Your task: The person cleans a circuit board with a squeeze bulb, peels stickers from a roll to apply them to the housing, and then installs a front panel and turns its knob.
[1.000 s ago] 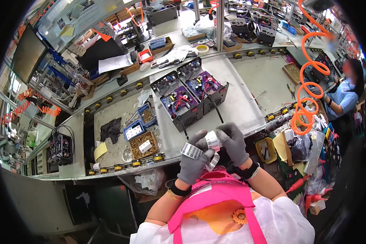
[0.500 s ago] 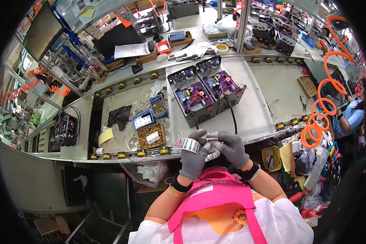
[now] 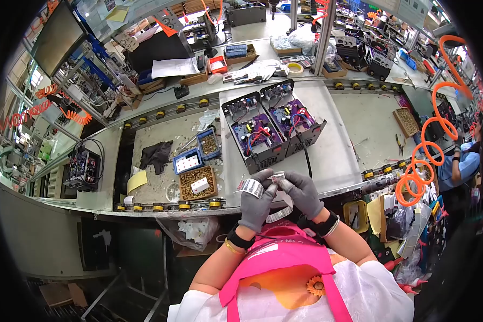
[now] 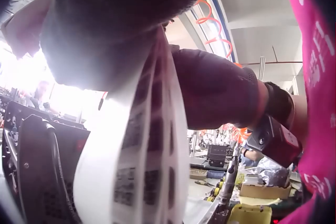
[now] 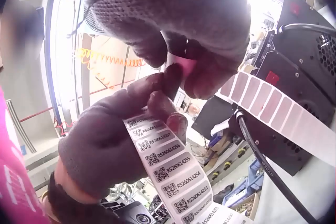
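A strip of printed labels (image 5: 178, 182) with QR codes and serial numbers runs through my gloved left hand (image 3: 255, 206). Thumb and fingers of that hand pinch the strip near its upper part. My gloved right hand (image 3: 301, 194) meets it fingertip to fingertip, pinching a small pale piece of the strip (image 5: 181, 66). A looser length of the strip (image 3: 280, 213) curls down towards the pink apron. Past my hands stand two open black device cases (image 3: 276, 126) with purple circuit boards, side by side; black cables hang from their near faces.
Left of the cases lie blue bins (image 3: 208, 144), a cardboard tray of screws (image 3: 197, 183) and a dark cloth (image 3: 156, 154). A coiled orange hose (image 3: 429, 145) hangs at the right. Another person (image 3: 461, 163) sits beyond it. A yellow bin (image 3: 355, 216) stands below the bench edge.
Both hands have come together at the fingertips, the right one moving in and lower its grip on the strip. A loop of strip now hangs lower near the apron. The view has turned left.
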### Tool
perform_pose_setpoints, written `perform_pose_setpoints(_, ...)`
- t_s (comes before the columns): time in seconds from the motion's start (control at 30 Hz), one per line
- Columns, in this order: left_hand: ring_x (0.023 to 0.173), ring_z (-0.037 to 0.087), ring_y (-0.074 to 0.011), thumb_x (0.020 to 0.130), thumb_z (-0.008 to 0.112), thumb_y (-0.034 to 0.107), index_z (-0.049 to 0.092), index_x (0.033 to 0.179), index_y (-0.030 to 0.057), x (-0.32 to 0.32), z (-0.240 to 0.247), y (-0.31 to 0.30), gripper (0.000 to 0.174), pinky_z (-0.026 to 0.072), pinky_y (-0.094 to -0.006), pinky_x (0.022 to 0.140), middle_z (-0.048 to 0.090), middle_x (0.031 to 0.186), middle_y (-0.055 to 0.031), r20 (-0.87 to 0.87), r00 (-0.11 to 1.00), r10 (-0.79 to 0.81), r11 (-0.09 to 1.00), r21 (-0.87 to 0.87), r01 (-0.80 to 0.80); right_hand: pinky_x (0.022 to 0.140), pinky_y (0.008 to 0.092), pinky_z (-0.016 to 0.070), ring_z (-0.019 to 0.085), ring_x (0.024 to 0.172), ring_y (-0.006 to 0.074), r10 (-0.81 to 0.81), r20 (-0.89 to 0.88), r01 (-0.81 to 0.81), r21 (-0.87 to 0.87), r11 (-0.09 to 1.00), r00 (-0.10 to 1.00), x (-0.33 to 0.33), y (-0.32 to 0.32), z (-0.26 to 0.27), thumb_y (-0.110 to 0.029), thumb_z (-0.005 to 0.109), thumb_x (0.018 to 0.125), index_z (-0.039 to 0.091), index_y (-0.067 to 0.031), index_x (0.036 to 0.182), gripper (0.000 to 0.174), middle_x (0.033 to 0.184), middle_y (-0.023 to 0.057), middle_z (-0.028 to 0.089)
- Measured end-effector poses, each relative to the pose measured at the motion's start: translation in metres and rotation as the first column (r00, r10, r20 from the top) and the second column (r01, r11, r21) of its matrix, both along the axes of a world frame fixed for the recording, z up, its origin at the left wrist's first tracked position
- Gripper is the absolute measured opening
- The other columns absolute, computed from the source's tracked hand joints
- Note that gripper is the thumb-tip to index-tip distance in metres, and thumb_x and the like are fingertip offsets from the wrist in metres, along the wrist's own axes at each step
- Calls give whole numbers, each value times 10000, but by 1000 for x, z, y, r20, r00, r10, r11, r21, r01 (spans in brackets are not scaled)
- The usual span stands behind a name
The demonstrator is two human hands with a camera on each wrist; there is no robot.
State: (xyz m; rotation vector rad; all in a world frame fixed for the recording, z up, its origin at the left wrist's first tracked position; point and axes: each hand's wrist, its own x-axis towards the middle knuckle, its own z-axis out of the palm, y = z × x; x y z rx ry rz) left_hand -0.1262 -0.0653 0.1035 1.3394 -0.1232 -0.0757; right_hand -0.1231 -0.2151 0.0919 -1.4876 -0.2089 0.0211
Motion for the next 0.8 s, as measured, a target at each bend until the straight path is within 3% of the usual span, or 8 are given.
perform_pose_setpoints(0.07, 937, 614, -150, 842, 602, -4, 489, 1200, -13, 3, -1, 1, 376, 517, -261, 803, 606, 1074, -109, -14, 1000, -22, 1000, -8, 22, 653, 240, 432, 510, 723, 86, 12, 39, -9, -71, 997, 999, 2, -2, 2, -131, 548, 905, 625, 13, 1050, 218, 833, 35, 587)
perform_pose_setpoints(0.27, 945, 611, -151, 840, 593, -16, 523, 1164, -14, 10, 0, -1, 331, 512, -257, 810, 613, 1074, -101, -62, 996, -61, 992, -115, 54, 712, 272, 453, 562, 795, 142, 77, 72, -58, -239, 969, 994, 9, -12, 9, -154, 560, 895, 605, 25, 1059, 247, 872, 78, 606)
perform_pose_setpoints(0.37, 984, 604, -162, 840, 606, 4, 523, 1172, -12, 12, 7, 1, 342, 498, -265, 842, 618, 1086, -108, -132, 987, -96, 993, -87, 85, 752, 271, 464, 582, 842, 140, 81, 9, -79, -138, 987, 997, 11, -13, 9, -147, 580, 879, 604, 23, 1057, 247, 912, 84, 624)
perform_pose_setpoints(0.67, 923, 618, -149, 838, 615, 15, 581, 1097, -17, 18, -4, 3, 264, 504, -265, 815, 642, 1007, -95, 34, 997, -63, 985, 165, 56, 730, 242, 470, 570, 822, 93, 32, -33, -32, 25, 999, 999, 16, -12, -4, -102, 625, 842, 611, 3, 1059, 241, 909, 58, 621)
perform_pose_setpoints(0.8, 883, 611, -119, 847, 611, 37, 588, 1092, -14, 19, -3, 3, 251, 505, -244, 781, 642, 993, -83, -77, 995, -64, 992, 107, 72, 729, 253, 473, 576, 805, 116, -27, 120, 42, -124, 991, 992, 17, -11, -9, -92, 628, 833, 614, -14, 1082, 261, 924, 63, 616)
